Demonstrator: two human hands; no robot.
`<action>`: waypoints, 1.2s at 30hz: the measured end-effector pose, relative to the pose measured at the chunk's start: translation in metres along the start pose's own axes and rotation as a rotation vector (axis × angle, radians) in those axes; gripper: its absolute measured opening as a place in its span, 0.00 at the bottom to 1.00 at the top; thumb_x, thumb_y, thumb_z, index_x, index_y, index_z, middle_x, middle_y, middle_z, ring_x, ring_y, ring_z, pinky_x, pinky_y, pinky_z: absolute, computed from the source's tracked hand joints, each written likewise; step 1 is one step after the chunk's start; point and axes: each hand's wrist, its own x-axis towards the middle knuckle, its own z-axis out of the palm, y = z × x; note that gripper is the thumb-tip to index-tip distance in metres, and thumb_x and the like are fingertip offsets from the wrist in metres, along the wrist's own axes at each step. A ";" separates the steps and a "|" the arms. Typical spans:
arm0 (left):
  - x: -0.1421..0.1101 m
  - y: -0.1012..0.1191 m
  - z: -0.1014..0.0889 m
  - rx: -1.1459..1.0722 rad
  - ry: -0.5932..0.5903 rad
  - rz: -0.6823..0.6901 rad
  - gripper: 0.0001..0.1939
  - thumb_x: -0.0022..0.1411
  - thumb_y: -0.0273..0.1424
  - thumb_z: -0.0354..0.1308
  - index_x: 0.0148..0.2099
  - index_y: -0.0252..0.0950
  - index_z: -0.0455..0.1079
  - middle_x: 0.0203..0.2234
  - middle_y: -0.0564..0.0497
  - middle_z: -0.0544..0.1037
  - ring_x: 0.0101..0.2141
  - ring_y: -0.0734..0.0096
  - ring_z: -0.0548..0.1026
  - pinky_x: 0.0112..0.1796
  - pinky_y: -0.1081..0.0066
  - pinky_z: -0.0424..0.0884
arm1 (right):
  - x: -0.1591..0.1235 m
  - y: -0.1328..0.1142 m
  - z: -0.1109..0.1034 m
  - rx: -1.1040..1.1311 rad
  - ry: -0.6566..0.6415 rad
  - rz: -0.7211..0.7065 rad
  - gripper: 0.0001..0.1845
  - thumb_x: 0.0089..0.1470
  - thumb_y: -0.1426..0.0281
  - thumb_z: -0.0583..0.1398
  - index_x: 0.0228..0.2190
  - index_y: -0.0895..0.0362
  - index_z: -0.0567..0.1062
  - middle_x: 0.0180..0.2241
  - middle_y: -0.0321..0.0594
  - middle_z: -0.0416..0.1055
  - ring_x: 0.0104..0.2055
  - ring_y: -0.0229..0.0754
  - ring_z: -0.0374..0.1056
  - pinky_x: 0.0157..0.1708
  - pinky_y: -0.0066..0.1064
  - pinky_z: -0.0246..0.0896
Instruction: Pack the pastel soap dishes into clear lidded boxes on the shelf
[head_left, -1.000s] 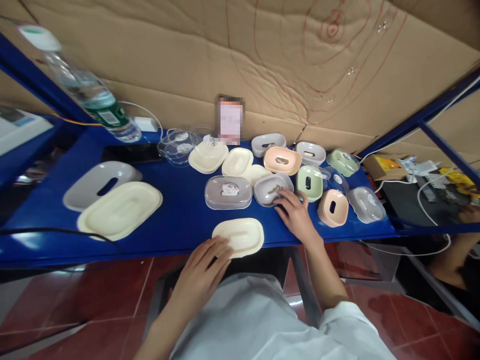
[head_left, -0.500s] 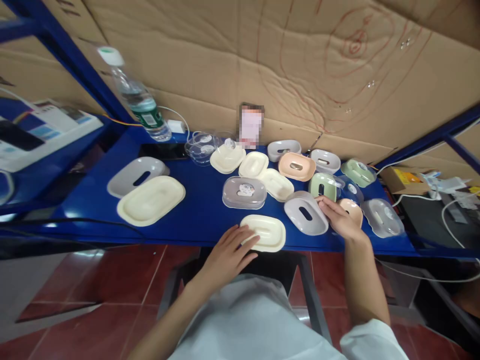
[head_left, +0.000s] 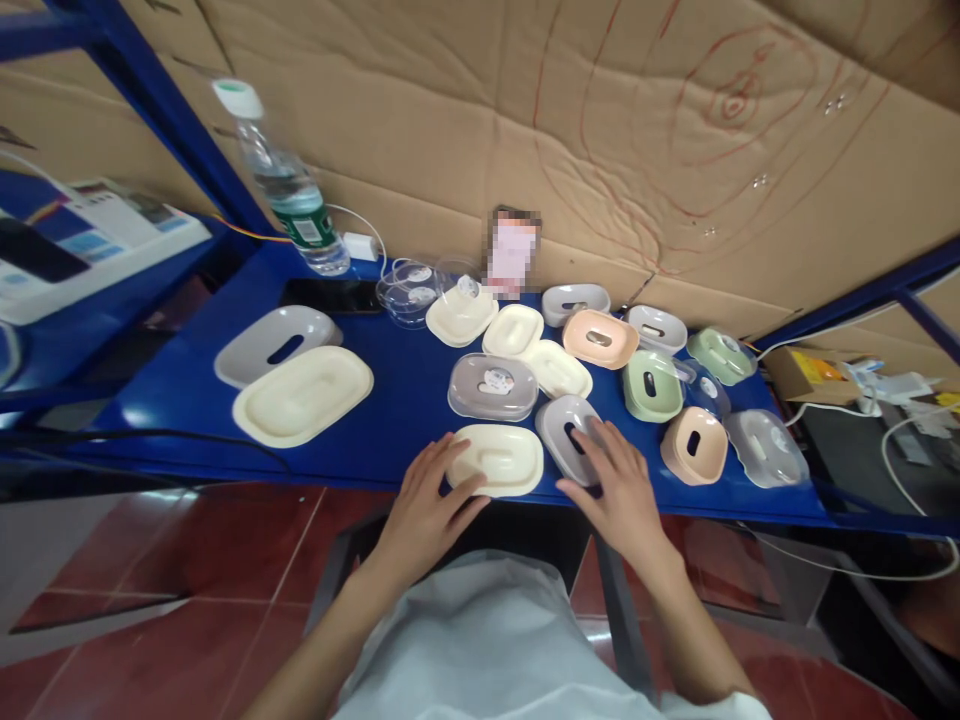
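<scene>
My left hand (head_left: 425,505), its fingers stretched apart, rests at the left end of a cream oval dish (head_left: 510,462) near the table's front edge. My right hand (head_left: 621,487) spreads over the right side of a grey oval dish (head_left: 559,440) with a slot in its middle, partly covering it. That grey dish lies tilted against the cream one's right end. Just behind them sits a grey box with a clear lid (head_left: 492,388). A peach slotted box (head_left: 694,447) and a green slotted box (head_left: 651,387) stand to the right.
On the left a cream lid-like dish (head_left: 304,398) overlaps a grey slotted dish (head_left: 259,345). A water bottle (head_left: 304,215), a dark phone (head_left: 330,295) and clear lids (head_left: 409,295) are at the back. A propped phone (head_left: 514,250) leans on the cardboard wall (head_left: 420,120).
The grey slotted dish has shifted left toward the cream dish, with my right hand moving along. The cream dish and my left hand have slid slightly left. The peach box is uncovered.
</scene>
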 end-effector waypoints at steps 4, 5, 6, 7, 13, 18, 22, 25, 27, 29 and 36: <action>0.000 -0.004 -0.004 -0.044 -0.026 -0.041 0.10 0.71 0.30 0.65 0.53 0.40 0.74 0.65 0.36 0.71 0.67 0.45 0.71 0.61 0.47 0.75 | -0.021 0.007 0.013 0.076 0.123 0.020 0.30 0.67 0.56 0.65 0.66 0.48 0.72 0.72 0.49 0.62 0.77 0.65 0.52 0.70 0.66 0.59; 0.000 -0.004 -0.005 -0.066 -0.028 -0.063 0.13 0.71 0.31 0.65 0.56 0.41 0.73 0.65 0.37 0.70 0.66 0.46 0.71 0.61 0.48 0.75 | -0.025 0.011 0.011 0.120 0.169 0.033 0.27 0.68 0.59 0.65 0.65 0.47 0.73 0.70 0.49 0.66 0.77 0.63 0.53 0.70 0.66 0.59; -0.001 -0.005 -0.005 -0.097 -0.028 -0.096 0.16 0.71 0.32 0.65 0.59 0.43 0.71 0.66 0.38 0.70 0.66 0.48 0.72 0.61 0.48 0.75 | -0.028 0.014 0.008 0.172 0.196 0.035 0.25 0.69 0.62 0.64 0.65 0.47 0.73 0.68 0.48 0.68 0.77 0.62 0.54 0.70 0.66 0.60; -0.001 -0.005 -0.006 -0.139 -0.030 -0.141 0.20 0.71 0.33 0.65 0.62 0.44 0.69 0.67 0.39 0.69 0.66 0.49 0.72 0.62 0.48 0.75 | -0.029 0.015 0.004 0.229 0.197 0.018 0.25 0.69 0.64 0.64 0.65 0.47 0.73 0.68 0.47 0.69 0.76 0.61 0.54 0.70 0.66 0.60; 0.001 -0.003 -0.003 -0.351 -0.122 -0.321 0.41 0.69 0.37 0.68 0.77 0.49 0.52 0.70 0.41 0.64 0.68 0.50 0.69 0.64 0.52 0.74 | -0.013 -0.021 -0.003 0.408 -0.080 -0.365 0.27 0.70 0.71 0.61 0.67 0.49 0.70 0.64 0.44 0.75 0.71 0.52 0.64 0.73 0.59 0.56; -0.002 -0.007 -0.001 -0.247 -0.062 -0.183 0.34 0.71 0.37 0.65 0.74 0.51 0.59 0.70 0.41 0.65 0.66 0.48 0.71 0.61 0.50 0.76 | 0.010 -0.048 0.009 0.267 -0.114 -0.439 0.26 0.71 0.75 0.55 0.66 0.51 0.71 0.62 0.42 0.76 0.69 0.49 0.67 0.75 0.56 0.51; -0.003 -0.012 -0.002 -0.045 0.018 -0.052 0.26 0.71 0.36 0.66 0.68 0.46 0.68 0.68 0.39 0.71 0.66 0.44 0.72 0.66 0.39 0.68 | 0.001 -0.055 0.030 0.158 -0.056 -0.410 0.23 0.71 0.68 0.60 0.64 0.49 0.73 0.62 0.42 0.77 0.70 0.50 0.66 0.74 0.54 0.53; -0.003 -0.014 -0.003 -0.023 -0.010 -0.003 0.25 0.72 0.37 0.64 0.69 0.45 0.68 0.67 0.41 0.73 0.66 0.46 0.73 0.67 0.40 0.66 | -0.012 -0.058 0.045 0.102 0.030 -0.358 0.21 0.71 0.70 0.60 0.61 0.46 0.76 0.61 0.41 0.78 0.70 0.49 0.66 0.72 0.51 0.56; -0.003 -0.015 -0.003 -0.051 -0.034 0.002 0.25 0.73 0.39 0.63 0.69 0.44 0.68 0.68 0.40 0.72 0.64 0.47 0.74 0.64 0.45 0.72 | -0.015 -0.057 0.047 0.107 0.030 -0.352 0.20 0.71 0.70 0.59 0.61 0.46 0.77 0.63 0.41 0.76 0.71 0.48 0.64 0.72 0.50 0.56; -0.003 -0.015 -0.003 -0.056 -0.039 0.002 0.25 0.73 0.40 0.63 0.68 0.42 0.68 0.68 0.38 0.71 0.63 0.46 0.75 0.61 0.47 0.76 | -0.011 -0.048 0.040 0.139 0.008 -0.386 0.20 0.72 0.62 0.60 0.62 0.47 0.75 0.67 0.44 0.71 0.73 0.51 0.61 0.72 0.51 0.56; -0.006 -0.010 -0.008 -0.142 -0.011 -0.102 0.20 0.72 0.38 0.63 0.63 0.44 0.70 0.65 0.41 0.69 0.63 0.50 0.74 0.61 0.50 0.77 | 0.045 0.033 -0.004 -0.012 0.208 -0.015 0.25 0.73 0.58 0.57 0.64 0.54 0.74 0.69 0.51 0.68 0.71 0.58 0.62 0.68 0.56 0.58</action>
